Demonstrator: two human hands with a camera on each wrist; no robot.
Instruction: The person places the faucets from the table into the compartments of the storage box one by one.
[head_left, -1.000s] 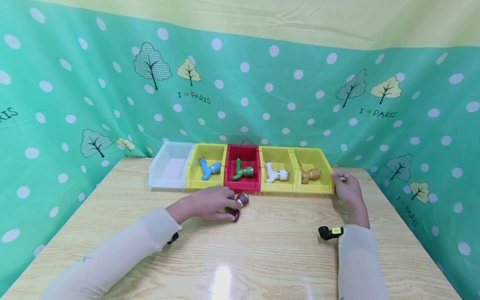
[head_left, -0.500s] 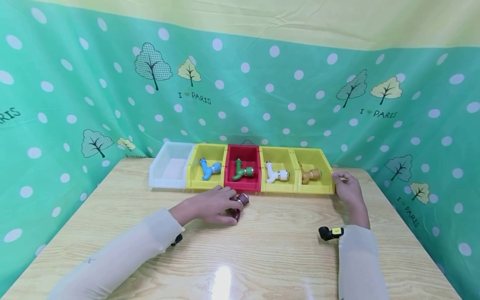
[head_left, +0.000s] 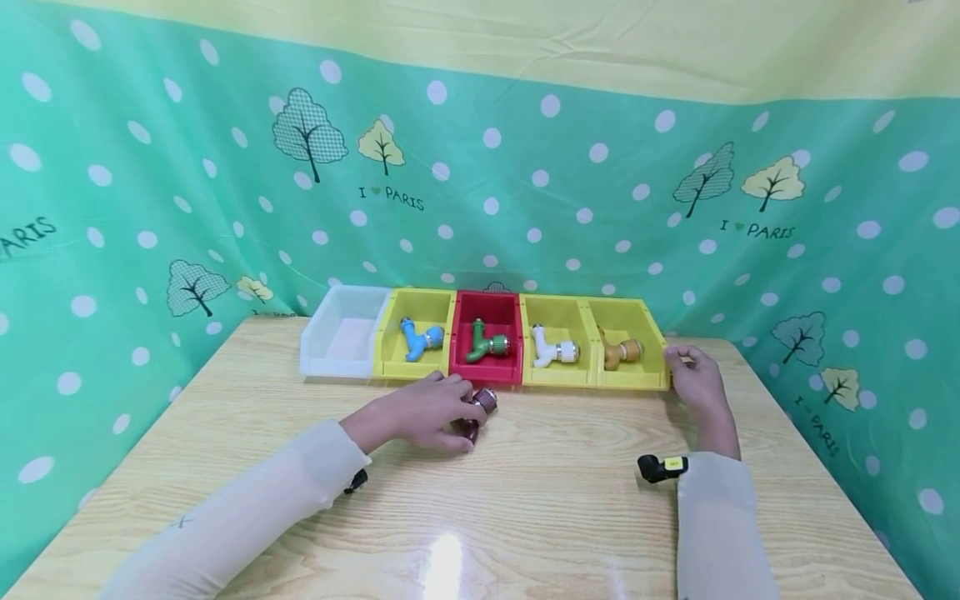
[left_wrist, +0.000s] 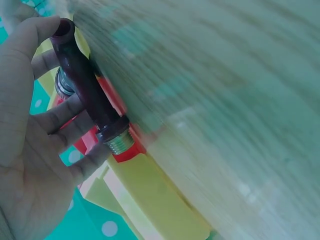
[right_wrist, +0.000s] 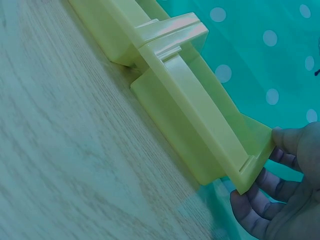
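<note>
My left hand (head_left: 427, 412) grips a dark maroon tap (head_left: 486, 402) in front of the red bin. In the left wrist view the thumb lies at the spout mouth of the tap (left_wrist: 85, 80), and the fingers reach behind its body. The threaded metal end points away from the thumb; part of the knob is hidden by the fingers. At the right end of the bin row, my right hand (head_left: 697, 379) holds the side wall of the last yellow bin (right_wrist: 185, 140), its thumb at the rim and its fingers curled along the outside.
Bins stand in a row along the back: a white bin (head_left: 337, 367), then yellow, a red bin (head_left: 487, 372), and two yellow. Blue (head_left: 420, 337), green (head_left: 483, 342), white (head_left: 553, 346) and orange-brown taps (head_left: 621, 350) lie in them. A polka-dot curtain (head_left: 487, 167) hangs behind the wooden table (head_left: 540, 517).
My left hand has moved slightly to the right around the maroon tap, which stays in nearly the same place. My right hand keeps its place on the bin.
</note>
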